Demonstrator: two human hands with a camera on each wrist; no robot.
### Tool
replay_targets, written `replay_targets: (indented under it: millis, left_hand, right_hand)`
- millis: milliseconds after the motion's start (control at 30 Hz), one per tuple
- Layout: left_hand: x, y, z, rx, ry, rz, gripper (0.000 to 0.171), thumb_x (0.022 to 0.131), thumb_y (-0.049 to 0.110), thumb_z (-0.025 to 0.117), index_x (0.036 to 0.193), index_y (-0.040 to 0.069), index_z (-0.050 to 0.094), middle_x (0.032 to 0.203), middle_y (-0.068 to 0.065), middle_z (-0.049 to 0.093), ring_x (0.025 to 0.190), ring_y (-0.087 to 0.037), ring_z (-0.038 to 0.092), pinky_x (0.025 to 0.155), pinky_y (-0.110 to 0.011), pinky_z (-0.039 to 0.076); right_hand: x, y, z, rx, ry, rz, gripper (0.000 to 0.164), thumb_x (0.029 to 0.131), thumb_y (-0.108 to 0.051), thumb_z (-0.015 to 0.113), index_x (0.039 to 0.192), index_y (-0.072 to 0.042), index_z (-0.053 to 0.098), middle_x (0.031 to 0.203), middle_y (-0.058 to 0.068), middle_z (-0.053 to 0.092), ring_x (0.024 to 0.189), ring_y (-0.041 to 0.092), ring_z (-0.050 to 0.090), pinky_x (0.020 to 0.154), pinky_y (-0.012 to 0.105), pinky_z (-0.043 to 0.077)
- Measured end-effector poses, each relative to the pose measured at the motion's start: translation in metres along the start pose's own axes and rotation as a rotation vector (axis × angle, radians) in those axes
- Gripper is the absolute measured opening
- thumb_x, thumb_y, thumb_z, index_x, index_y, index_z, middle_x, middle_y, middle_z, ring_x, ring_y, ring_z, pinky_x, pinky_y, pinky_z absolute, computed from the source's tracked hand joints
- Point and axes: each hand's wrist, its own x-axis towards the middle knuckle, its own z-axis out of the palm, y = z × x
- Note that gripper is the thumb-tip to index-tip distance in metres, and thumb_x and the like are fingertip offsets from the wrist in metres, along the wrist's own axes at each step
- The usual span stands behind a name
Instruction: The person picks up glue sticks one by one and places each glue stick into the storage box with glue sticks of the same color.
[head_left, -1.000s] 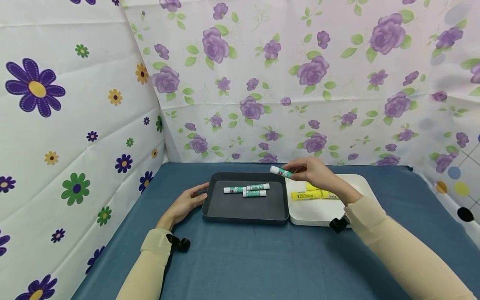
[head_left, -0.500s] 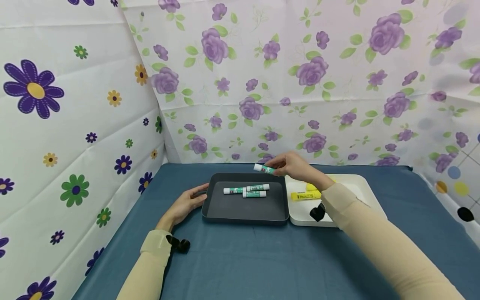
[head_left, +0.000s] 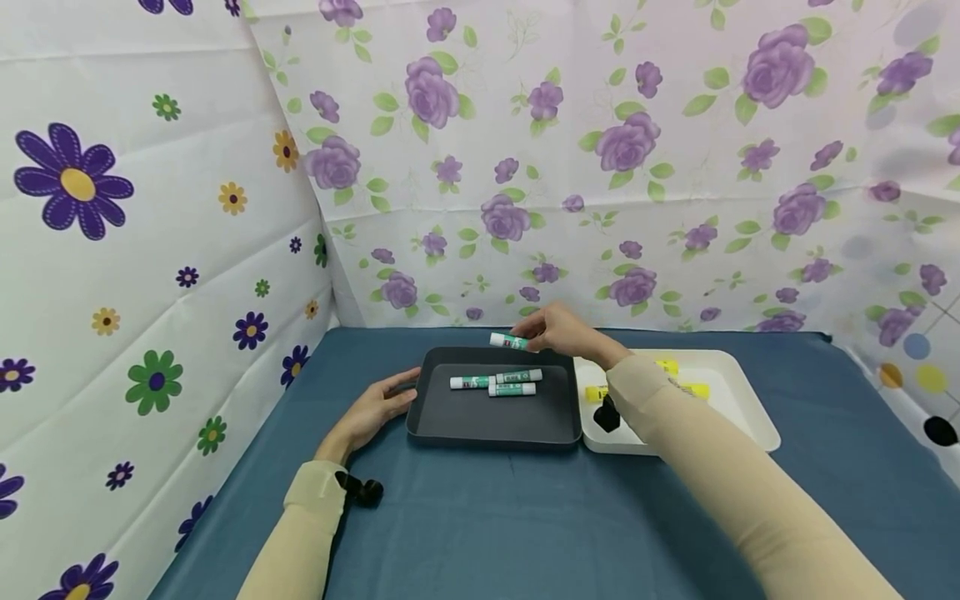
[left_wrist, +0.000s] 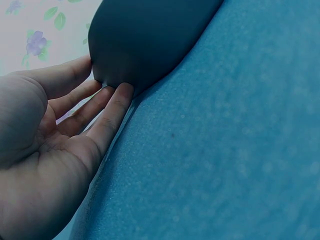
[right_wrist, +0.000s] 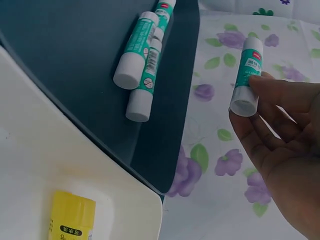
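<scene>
Between the thumb and fingers of my right hand (head_left: 567,333) is a green-and-white glue stick (head_left: 507,341), held above the far rim of the dark grey tray (head_left: 480,427). In the right wrist view the held glue stick (right_wrist: 249,70) is tilted, with a white end towards the camera. Several green-and-white glue sticks (head_left: 513,389) lie close together inside that tray. My left hand (head_left: 370,414) touches the tray's left side with extended fingertips; in the left wrist view its fingers (left_wrist: 107,117) meet the tray corner (left_wrist: 140,45).
A white tray (head_left: 738,410) sits against the dark tray's right side, holding yellow glue sticks (head_left: 694,390), partly hidden by my right forearm. Blue cloth (head_left: 480,525) covers the table. Flowered sheets (head_left: 480,167) hang behind and to the left.
My right hand has moved left with the glue stick, from near the white tray to above the dark tray's far edge. My left hand has stayed at the tray's side.
</scene>
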Motion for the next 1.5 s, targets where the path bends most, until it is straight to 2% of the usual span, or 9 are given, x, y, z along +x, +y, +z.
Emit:
replay_targets:
  millis: [100, 433, 633, 967, 1500]
  left_hand:
    - [0.0, 0.0, 0.0, 0.0, -0.001, 0.001, 0.057, 0.103, 0.021, 0.055, 0.155, 0.015, 0.034, 0.157, -0.007, 0.03, 0.141, -0.028, 0.035, 0.115, -0.044, 0.034]
    - [-0.003, 0.001, -0.004, 0.007, 0.017, 0.001, 0.055, 0.103, 0.019, 0.054, 0.154, 0.017, 0.034, 0.157, -0.006, 0.03, 0.141, -0.028, 0.035, 0.115, -0.045, 0.034]
    - [-0.003, -0.001, -0.006, 0.009, 0.012, 0.002, 0.056, 0.103, 0.02, 0.054, 0.155, 0.016, 0.034, 0.157, -0.006, 0.03, 0.141, -0.028, 0.035, 0.115, -0.044, 0.035]
    - [-0.002, -0.001, -0.004, 0.009, 0.012, 0.004, 0.055, 0.102, 0.022, 0.056, 0.154, 0.018, 0.035, 0.155, -0.007, 0.034, 0.138, -0.028, 0.04, 0.113, -0.043, 0.037]
    - [0.002, -0.003, 0.001, 0.017, 0.021, 0.009, 0.054, 0.102, 0.02, 0.055, 0.153, 0.017, 0.037, 0.154, -0.005, 0.034, 0.139, -0.027, 0.039, 0.113, -0.043, 0.037]
  right_hand:
    - [0.005, -0.001, 0.005, -0.045, -0.001, 0.022, 0.031, 0.089, 0.0, 0.068, 0.119, -0.007, 0.072, 0.113, 0.007, 0.071, 0.099, 0.02, 0.066, 0.082, 0.034, 0.059]
    - [0.022, -0.004, 0.019, -0.153, -0.046, 0.001, 0.028, 0.091, 0.002, 0.066, 0.117, -0.003, 0.072, 0.111, 0.009, 0.07, 0.101, 0.022, 0.065, 0.083, 0.033, 0.058]
    - [0.031, -0.009, 0.026, -0.195, -0.068, 0.019, 0.029, 0.089, 0.005, 0.067, 0.117, -0.001, 0.072, 0.111, 0.01, 0.07, 0.101, 0.023, 0.065, 0.082, 0.032, 0.058]
    - [0.036, -0.006, 0.039, -0.186, -0.06, 0.024, 0.028, 0.088, 0.008, 0.068, 0.115, 0.0, 0.072, 0.111, 0.012, 0.071, 0.102, 0.025, 0.066, 0.08, 0.032, 0.059]
    - [0.038, 0.0, 0.049, -0.209, -0.068, 0.096, 0.028, 0.087, 0.012, 0.065, 0.111, -0.001, 0.074, 0.109, 0.011, 0.071, 0.102, 0.024, 0.066, 0.083, 0.035, 0.058]
